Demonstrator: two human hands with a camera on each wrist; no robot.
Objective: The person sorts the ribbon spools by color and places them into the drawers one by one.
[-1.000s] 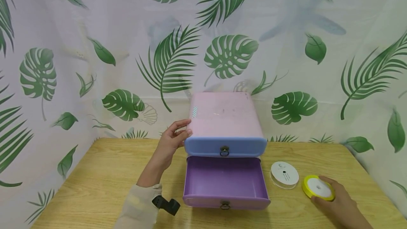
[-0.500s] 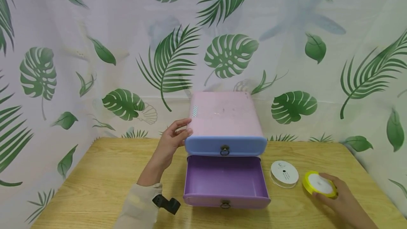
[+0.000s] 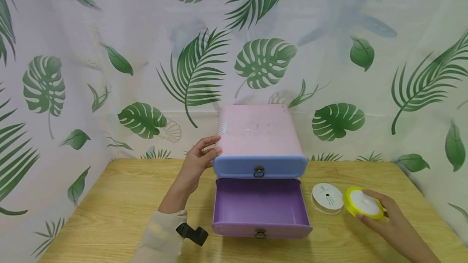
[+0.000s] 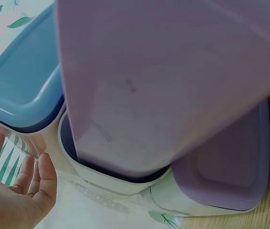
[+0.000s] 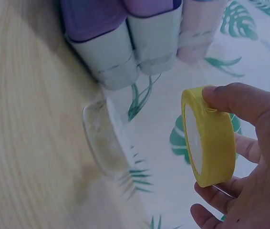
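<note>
My right hand (image 3: 391, 218) pinches a roll of yellow ribbon (image 3: 363, 203) on a white core. In the right wrist view the ribbon roll (image 5: 213, 138) is off the table, thumb on one edge and fingers at the other. My left hand (image 3: 195, 165) rests against the left side of a pink drawer cabinet (image 3: 261, 131), its fingers (image 4: 46, 176) loosely bent against the wall. The cabinet's blue top drawer (image 3: 237, 167) is closed. Below it a purple drawer (image 3: 261, 204) is pulled out, and its visible inside holds nothing.
A white ribbon spool (image 3: 327, 196) lies flat between the drawer and my right hand. In the left wrist view another purple drawer (image 4: 230, 162) sits closed under the pulled-out one. The wooden table (image 3: 120, 206) meets a leaf-printed cloth (image 3: 204, 7) behind.
My right hand has lifted the yellow ribbon roll from the table, tilted it and brought it slightly left, closer to the white spool. The left hand stays in place on the cabinet.
</note>
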